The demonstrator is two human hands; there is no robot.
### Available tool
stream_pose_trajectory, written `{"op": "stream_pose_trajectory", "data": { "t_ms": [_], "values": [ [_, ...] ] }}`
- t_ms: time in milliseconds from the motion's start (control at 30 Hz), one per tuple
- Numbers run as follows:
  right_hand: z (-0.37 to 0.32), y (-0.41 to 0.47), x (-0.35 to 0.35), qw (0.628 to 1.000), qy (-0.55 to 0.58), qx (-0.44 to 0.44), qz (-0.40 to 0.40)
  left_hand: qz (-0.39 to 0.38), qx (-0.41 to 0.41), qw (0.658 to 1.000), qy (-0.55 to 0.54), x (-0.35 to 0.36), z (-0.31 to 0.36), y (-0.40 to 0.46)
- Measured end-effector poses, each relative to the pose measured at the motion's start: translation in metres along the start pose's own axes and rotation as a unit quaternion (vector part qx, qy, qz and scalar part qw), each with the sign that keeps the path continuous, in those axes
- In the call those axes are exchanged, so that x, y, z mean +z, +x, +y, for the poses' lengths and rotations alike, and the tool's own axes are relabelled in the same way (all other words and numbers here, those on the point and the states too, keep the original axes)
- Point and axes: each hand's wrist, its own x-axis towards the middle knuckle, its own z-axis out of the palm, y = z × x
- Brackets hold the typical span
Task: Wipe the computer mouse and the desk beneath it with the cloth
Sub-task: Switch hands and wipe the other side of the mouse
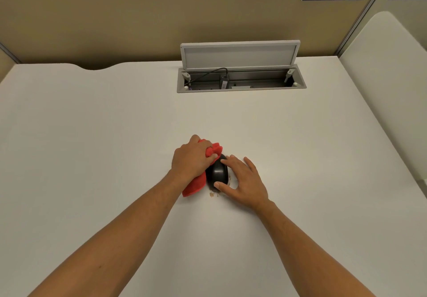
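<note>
A black computer mouse (218, 172) lies on the white desk (92, 135) near the middle. My left hand (191, 158) is closed on a red cloth (196, 187) and presses it against the mouse's left and far side. My right hand (242, 180) grips the mouse from the right, thumb at its near end and index finger on its top. Brown crumbs or stains (213, 195) show on the desk just in front of the mouse. Part of the cloth is hidden under my left hand.
An open cable hatch (240, 79) with a raised lid and a black plug sits in the desk at the back. A beige partition wall (115, 19) stands behind the desk. A white side panel (388, 77) borders the right.
</note>
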Motion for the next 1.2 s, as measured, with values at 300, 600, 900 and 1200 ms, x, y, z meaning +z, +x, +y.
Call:
{"op": "stream_pose_trajectory", "data": {
  "t_ms": [300,600,900,1200],
  "values": [
    [0.000,0.001,-0.001,1.000,0.008,0.000,-0.009,-0.020,0.010,0.998,-0.050,-0.003,0.001,-0.008],
    [0.002,0.000,0.001,1.000,-0.004,0.003,-0.005,0.036,-0.040,0.999,0.002,-0.005,-0.007,-0.013],
    [0.000,0.000,-0.001,1.000,0.007,-0.002,-0.009,-0.067,0.027,0.994,-0.080,-0.005,-0.008,-0.031],
    [0.001,-0.001,-0.002,1.000,0.013,-0.001,-0.012,-0.171,0.024,0.982,-0.082,-0.013,-0.006,-0.052]
  ]
}}
